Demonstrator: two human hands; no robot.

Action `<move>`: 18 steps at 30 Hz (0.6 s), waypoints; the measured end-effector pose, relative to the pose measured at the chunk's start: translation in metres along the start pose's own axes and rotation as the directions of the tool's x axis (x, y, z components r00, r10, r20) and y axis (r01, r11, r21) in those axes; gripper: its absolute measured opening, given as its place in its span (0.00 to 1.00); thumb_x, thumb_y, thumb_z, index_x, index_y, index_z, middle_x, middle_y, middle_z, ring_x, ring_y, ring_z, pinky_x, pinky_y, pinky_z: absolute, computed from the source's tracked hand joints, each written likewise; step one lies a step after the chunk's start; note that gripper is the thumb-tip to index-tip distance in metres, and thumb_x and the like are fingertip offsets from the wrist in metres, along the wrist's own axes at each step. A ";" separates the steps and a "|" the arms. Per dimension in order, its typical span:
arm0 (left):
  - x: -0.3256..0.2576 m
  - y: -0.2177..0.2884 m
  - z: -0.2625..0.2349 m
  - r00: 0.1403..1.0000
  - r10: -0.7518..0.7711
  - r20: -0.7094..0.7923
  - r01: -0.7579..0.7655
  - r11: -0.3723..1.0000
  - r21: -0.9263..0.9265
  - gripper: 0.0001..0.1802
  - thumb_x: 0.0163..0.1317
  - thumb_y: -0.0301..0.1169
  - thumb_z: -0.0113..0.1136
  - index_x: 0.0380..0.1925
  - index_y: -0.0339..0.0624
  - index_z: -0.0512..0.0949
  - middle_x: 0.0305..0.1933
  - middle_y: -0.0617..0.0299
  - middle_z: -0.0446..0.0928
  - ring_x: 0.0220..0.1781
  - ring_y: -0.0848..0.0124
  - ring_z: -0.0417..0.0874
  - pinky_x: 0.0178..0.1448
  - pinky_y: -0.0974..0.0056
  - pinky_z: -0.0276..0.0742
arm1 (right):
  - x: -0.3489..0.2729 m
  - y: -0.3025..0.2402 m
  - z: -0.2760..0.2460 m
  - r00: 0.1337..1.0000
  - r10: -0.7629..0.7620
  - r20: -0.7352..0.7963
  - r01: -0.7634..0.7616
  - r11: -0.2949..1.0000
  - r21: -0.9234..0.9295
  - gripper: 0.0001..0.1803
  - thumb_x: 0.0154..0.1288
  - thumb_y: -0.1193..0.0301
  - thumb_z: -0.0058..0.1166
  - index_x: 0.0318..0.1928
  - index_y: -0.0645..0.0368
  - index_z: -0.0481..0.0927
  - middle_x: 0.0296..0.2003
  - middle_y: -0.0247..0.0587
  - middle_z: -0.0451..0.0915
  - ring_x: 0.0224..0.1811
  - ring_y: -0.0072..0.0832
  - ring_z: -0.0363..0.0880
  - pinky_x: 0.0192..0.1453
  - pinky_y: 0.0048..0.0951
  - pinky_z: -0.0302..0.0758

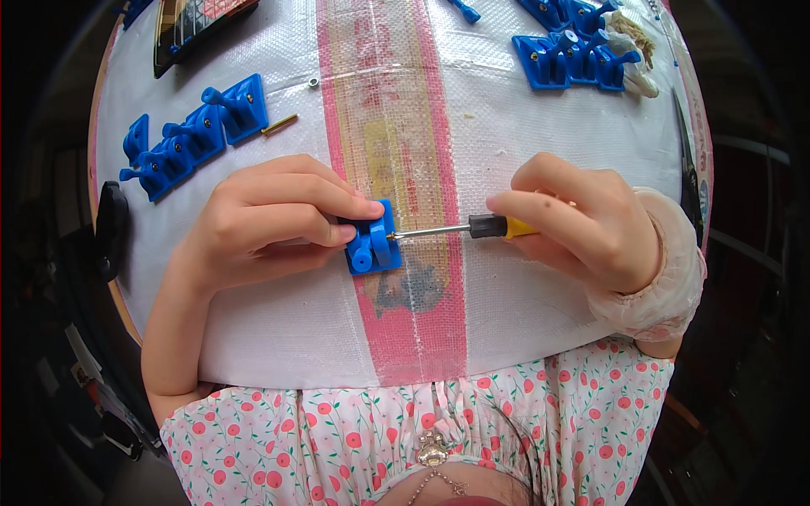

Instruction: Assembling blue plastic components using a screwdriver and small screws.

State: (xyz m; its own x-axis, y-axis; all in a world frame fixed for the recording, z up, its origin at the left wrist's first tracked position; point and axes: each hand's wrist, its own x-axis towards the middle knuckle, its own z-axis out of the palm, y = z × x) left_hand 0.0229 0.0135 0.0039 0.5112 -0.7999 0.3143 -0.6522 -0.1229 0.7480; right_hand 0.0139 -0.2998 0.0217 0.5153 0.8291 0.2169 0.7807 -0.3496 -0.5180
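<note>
Over the surface (278,337), the left hand (270,211) clamped its fingers on a blue part (382,244), apparently bracing it against the screwdriver (487,226) clasped by the right hand's (595,223) fingers.

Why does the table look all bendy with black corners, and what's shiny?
In the head view, the fisheye lens bows the white sheet's edges and leaves the corners dark; in the head view too, light glints off the sheet's upper part and the screwdriver shaft.
</note>
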 end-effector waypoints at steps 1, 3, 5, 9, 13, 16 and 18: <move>0.000 0.000 0.000 1.000 0.001 -0.002 -0.001 1.000 -0.001 0.10 0.42 0.19 0.73 0.23 0.39 0.79 0.41 0.50 0.85 0.42 0.60 0.86 0.47 0.63 0.81 | -0.001 0.000 0.000 1.000 0.011 -0.008 -0.011 0.999 0.043 0.18 0.51 0.76 0.64 0.44 0.59 0.76 0.32 0.39 0.72 0.23 0.31 0.76 0.25 0.30 0.73; 0.000 0.000 0.000 1.000 -0.001 -0.002 0.001 1.000 0.003 0.10 0.42 0.19 0.72 0.23 0.39 0.78 0.41 0.50 0.85 0.42 0.60 0.86 0.46 0.63 0.81 | -0.002 0.002 -0.003 0.999 0.035 -0.022 -0.032 0.991 0.129 0.19 0.51 0.75 0.65 0.44 0.60 0.76 0.33 0.40 0.73 0.24 0.33 0.76 0.27 0.31 0.73; -0.001 0.000 -0.001 1.000 -0.003 -0.005 0.003 1.000 0.005 0.10 0.42 0.19 0.72 0.22 0.39 0.78 0.41 0.51 0.85 0.41 0.60 0.86 0.46 0.63 0.81 | 0.000 0.000 -0.009 0.999 0.046 0.020 -0.049 0.989 0.142 0.19 0.51 0.74 0.65 0.45 0.60 0.76 0.33 0.41 0.74 0.26 0.35 0.77 0.29 0.32 0.74; -0.002 -0.001 -0.001 1.000 -0.006 -0.009 0.006 1.000 0.017 0.11 0.42 0.19 0.73 0.22 0.39 0.78 0.40 0.51 0.85 0.41 0.61 0.86 0.45 0.64 0.81 | 0.003 0.001 -0.004 0.998 0.040 0.055 -0.053 0.965 0.255 0.17 0.52 0.75 0.65 0.44 0.60 0.76 0.33 0.42 0.74 0.29 0.37 0.78 0.32 0.33 0.74; -0.002 -0.002 -0.001 1.000 0.008 -0.013 -0.008 1.000 0.019 0.11 0.42 0.20 0.73 0.22 0.39 0.78 0.40 0.52 0.85 0.41 0.61 0.86 0.45 0.64 0.81 | 0.004 0.000 -0.002 0.994 0.103 -0.040 -0.090 0.964 0.252 0.17 0.52 0.77 0.66 0.42 0.60 0.75 0.33 0.42 0.74 0.31 0.37 0.78 0.34 0.33 0.75; -0.002 -0.002 -0.001 1.000 0.002 -0.018 -0.001 1.000 0.014 0.11 0.42 0.20 0.73 0.22 0.39 0.78 0.40 0.52 0.85 0.41 0.61 0.86 0.45 0.64 0.81 | 0.004 0.000 -0.002 0.983 0.171 -0.067 -0.147 0.951 0.271 0.16 0.50 0.77 0.68 0.38 0.60 0.76 0.32 0.41 0.75 0.30 0.35 0.79 0.34 0.29 0.75; -0.003 -0.003 -0.001 1.000 0.004 -0.021 -0.004 1.000 0.016 0.11 0.42 0.20 0.73 0.22 0.39 0.78 0.40 0.52 0.85 0.40 0.61 0.86 0.45 0.64 0.81 | 0.003 0.001 -0.002 0.960 0.246 -0.135 -0.193 0.928 0.317 0.15 0.49 0.76 0.70 0.36 0.60 0.76 0.31 0.42 0.77 0.30 0.33 0.79 0.33 0.26 0.75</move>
State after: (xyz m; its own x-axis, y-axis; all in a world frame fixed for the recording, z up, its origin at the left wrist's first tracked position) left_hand 0.0236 0.0167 0.0013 0.5198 -0.7882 0.3296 -0.6634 -0.1293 0.7370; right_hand 0.0163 -0.2984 0.0234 0.7342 0.6511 0.1924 0.5130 -0.3463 -0.7854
